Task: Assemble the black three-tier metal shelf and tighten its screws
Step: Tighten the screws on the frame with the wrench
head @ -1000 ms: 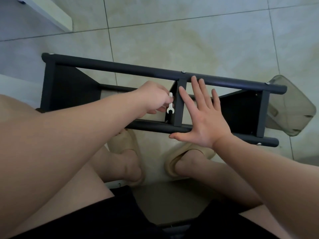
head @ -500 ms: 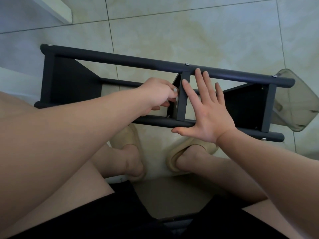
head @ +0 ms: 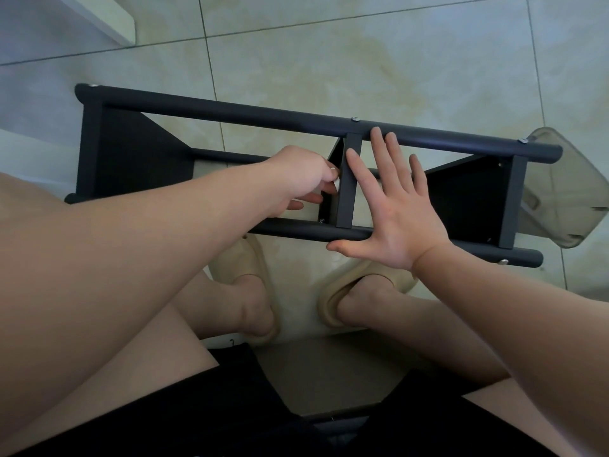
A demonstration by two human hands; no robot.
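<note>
The tiled floor (head: 329, 44) carries the black three-tier metal shelf (head: 230, 112), which lies on its side in front of the seated person's feet. Everything here is placed from its middle crossbar (head: 346, 192), which spans from the far tube (head: 445, 140) to the near tube (head: 296, 227).

The frame looks stiff and probably fairly light, being hollow tube and thin panel. The painted round tubes are likely smooth and could roll or slide on tile. The best hold is probably on a tube close to a joint, not on a panel edge.

Just right of the crossbar, the right hand (head: 398, 219) lies flat with its fingers spread, the heel on the near tube, steadying the frame and grasping nothing. Just left of it, the left hand (head: 303, 176) is curled, pinching a small pale tool (head: 335, 183), mostly hidden and probably a little spanner. A screw head (head: 355, 119) sits on the far tube above the crossbar.
</note>
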